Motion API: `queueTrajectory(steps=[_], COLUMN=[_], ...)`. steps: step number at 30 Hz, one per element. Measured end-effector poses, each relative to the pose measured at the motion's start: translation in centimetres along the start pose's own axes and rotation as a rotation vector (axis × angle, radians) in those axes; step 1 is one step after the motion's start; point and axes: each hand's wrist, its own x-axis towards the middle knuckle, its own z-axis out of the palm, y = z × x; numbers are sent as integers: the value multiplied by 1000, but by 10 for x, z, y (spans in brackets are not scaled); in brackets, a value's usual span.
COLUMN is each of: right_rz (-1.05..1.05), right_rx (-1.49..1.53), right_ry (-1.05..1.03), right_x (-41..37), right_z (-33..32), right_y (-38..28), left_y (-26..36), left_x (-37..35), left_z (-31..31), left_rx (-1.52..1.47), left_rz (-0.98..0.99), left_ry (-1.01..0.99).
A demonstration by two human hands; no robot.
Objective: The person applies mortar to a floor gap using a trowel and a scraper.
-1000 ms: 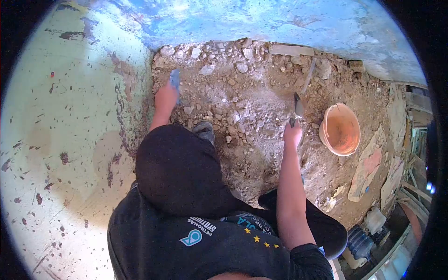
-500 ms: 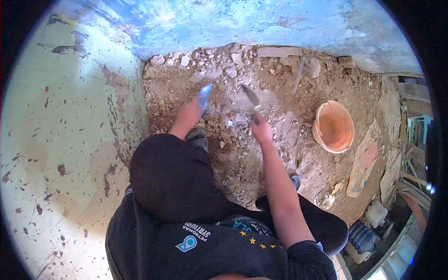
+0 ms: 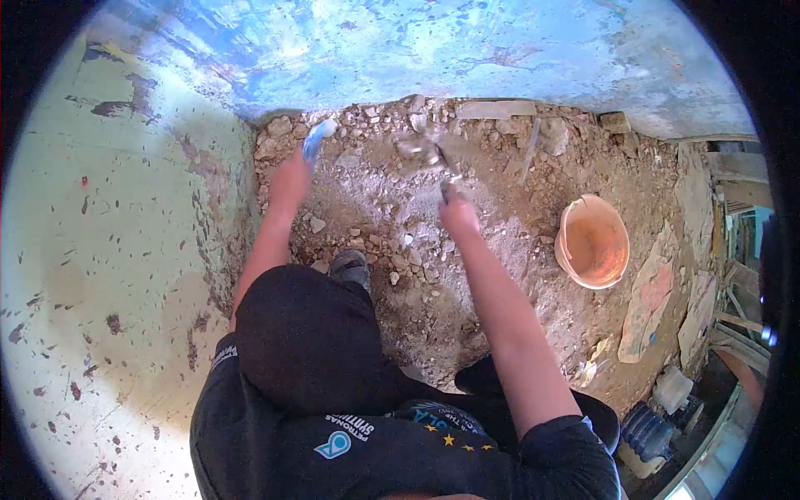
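My left hand (image 3: 291,178) is closed round a flat blue object (image 3: 313,143) with a pale tip, whose exact kind I cannot tell. It reaches over the rubble (image 3: 350,158) near the corner where the two walls meet. In my right hand (image 3: 460,217) is a trowel (image 3: 445,158), gripped by its dark handle. Its metal blade is smeared by motion and points at the loose stones and dirt by the blue wall. Below my left arm, my left shoe (image 3: 350,268) stands on the dirt floor.
An orange-stained bucket (image 3: 567,242) stands to the right on the dirt. Flat torn sheets (image 3: 646,300) lie beyond it. Dark containers (image 3: 646,432) stand at the lower right. A blue wall (image 3: 467,58) rises ahead, and a pale green wall (image 3: 125,233) at the left.
My left hand has moved forward and left with the blue object, towards the corner. My right hand has shifted slightly, and the trowel blade has swung forward and left.
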Motion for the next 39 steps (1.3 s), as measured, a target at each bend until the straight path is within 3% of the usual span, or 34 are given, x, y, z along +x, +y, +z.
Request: queueTrajectory(steps=[3, 5, 8, 9, 12, 14, 18, 22, 24, 27, 30, 34, 36, 39], right_rz=[85, -110, -229, -299, -221, -130, 151, 56, 100, 212, 128, 137, 135, 128], right_rx=[-69, -97, -23, -2, 164, 199, 298, 268, 354, 229, 261, 399, 367, 289], right_ry=[-151, -140, -234, -136, -127, -43, 71, 256, 134, 4, 73, 26, 20, 41], right_x=[-41, -60, -78, -81, -83, -78, -72, -69, -84, -99, -101, -110, -107, -107], right_z=[-7, -7, -24, -21, -37, -34, -53, -30, -40, -37, 10, 9, 3, 11], right_y=[-20, -1, 31, 46, 72, 92, 74, 87, 75, 61, 94, 84, 78, 87], left_y=[-4, -5, 15, 15, 35, 45, 48, 10, -28, -92, -93, -64, -60, -48], left_x=[37, 47, 42, 40, 17, -5, -30, -4, 28, 65, 62, 22, 10, -16], left_z=[32, 44, 57, 67, 67, 66, 67, 18, -6, -5, 5, 13, 29, 41], left_rx=[-7, 2, 39, 42, -4, 23, 9, -75, 101, 241, 279, 348, 372, 319], left_rz=[108, 166, 213, 262, 313, 456, 370, 56, -107, -184, -210, -94, 24, -30], left_ry=[22, 8, -77, -94, -168, -399, -366, -133, -56, 30, 36, -70, -218, -216])
